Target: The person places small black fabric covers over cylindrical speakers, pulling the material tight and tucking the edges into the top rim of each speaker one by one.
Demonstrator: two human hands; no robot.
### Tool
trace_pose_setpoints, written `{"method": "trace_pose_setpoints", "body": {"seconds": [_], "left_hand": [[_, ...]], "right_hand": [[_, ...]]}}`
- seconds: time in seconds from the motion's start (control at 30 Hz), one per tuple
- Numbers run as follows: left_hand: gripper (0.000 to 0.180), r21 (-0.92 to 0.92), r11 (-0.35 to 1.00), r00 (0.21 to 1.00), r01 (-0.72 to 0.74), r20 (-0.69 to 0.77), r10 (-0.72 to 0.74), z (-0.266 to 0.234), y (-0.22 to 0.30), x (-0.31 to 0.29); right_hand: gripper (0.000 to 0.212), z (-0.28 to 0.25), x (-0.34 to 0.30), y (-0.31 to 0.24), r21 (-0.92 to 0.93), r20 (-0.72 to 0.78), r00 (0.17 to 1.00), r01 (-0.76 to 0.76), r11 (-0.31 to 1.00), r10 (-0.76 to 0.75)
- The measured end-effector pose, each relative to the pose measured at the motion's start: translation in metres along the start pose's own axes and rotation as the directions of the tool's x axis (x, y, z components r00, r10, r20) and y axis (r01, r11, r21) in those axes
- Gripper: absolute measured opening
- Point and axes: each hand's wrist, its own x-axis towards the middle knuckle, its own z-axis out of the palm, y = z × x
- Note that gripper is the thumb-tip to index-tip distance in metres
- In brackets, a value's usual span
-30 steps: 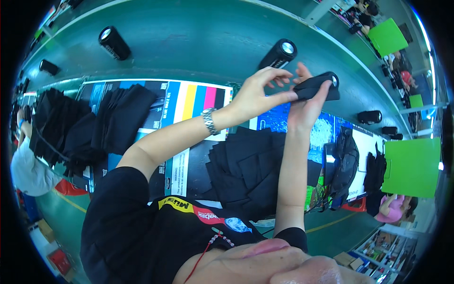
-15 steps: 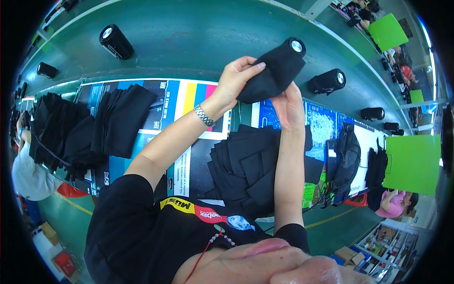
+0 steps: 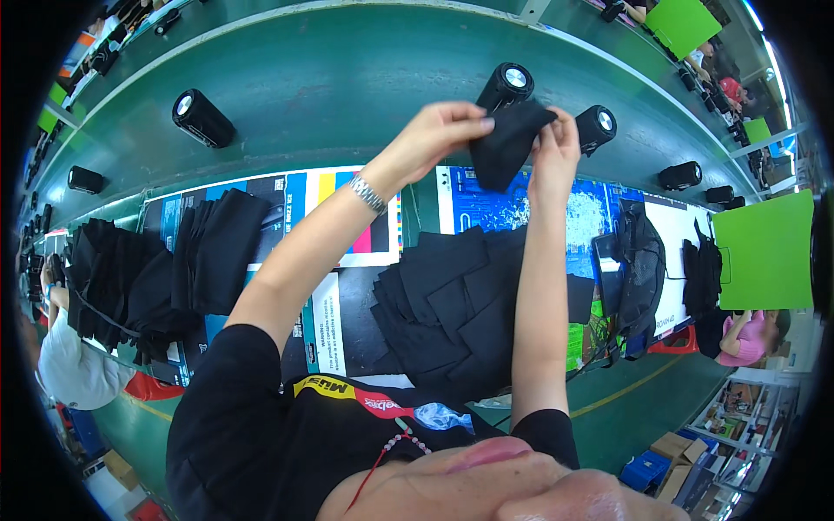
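Note:
Both my hands are raised over the green conveyor belt [image 3: 347,78] and pinch a black cloth pouch [image 3: 506,148] by its top edge. My left hand [image 3: 434,135], with a metal watch on its wrist, grips the pouch's left corner. My right hand [image 3: 556,143] grips the right corner. The pouch hangs limp between them. A black cylinder [image 3: 506,82] with a silver round end stands on the belt right behind the pouch, and whether they touch cannot be told. A second black cylinder [image 3: 596,128] stands just to the right of my right hand.
More black cylinders [image 3: 201,119] lie spaced along the belt. A heap of black pouches [image 3: 452,304] lies on printed sheets [image 3: 347,217] below my arms, with another heap [image 3: 148,278] at the left. Green boards [image 3: 764,252] stand at the right. Another person [image 3: 69,373] sits at the far left.
One second ago my hands held a small dark object near a cylinder. Since then they have spread the black pouch, which now hangs lower and flatter between them.

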Motion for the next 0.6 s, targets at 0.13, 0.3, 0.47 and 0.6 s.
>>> {"method": "trace_pose_setpoints", "body": {"seconds": [0.13,0.3,0.47,0.6], "left_hand": [[0.024,0.352,0.915,0.918,-0.196,-0.263,0.298,0.0,-0.01,0.066],[0.018,0.185,0.981,0.891,-0.06,-0.433,0.136,-0.017,-0.024,0.112],[0.022,-0.003,0.999,0.937,-0.038,-0.347,0.035,-0.035,-0.01,0.101],[0.025,0.185,0.982,0.957,0.047,-0.291,0.009,-0.064,0.027,0.064]], "right_hand": [[0.006,0.001,0.043,0.007,-0.602,-0.014,0.905,0.331,0.727,-0.425],[0.011,0.016,0.092,0.034,-0.751,-0.046,0.898,0.258,0.608,-0.438],[0.01,0.015,0.099,0.041,-0.238,-0.049,0.966,-0.257,0.936,0.253],[0.014,0.048,0.066,0.054,-0.049,0.103,0.917,-0.383,0.922,0.386]]}}
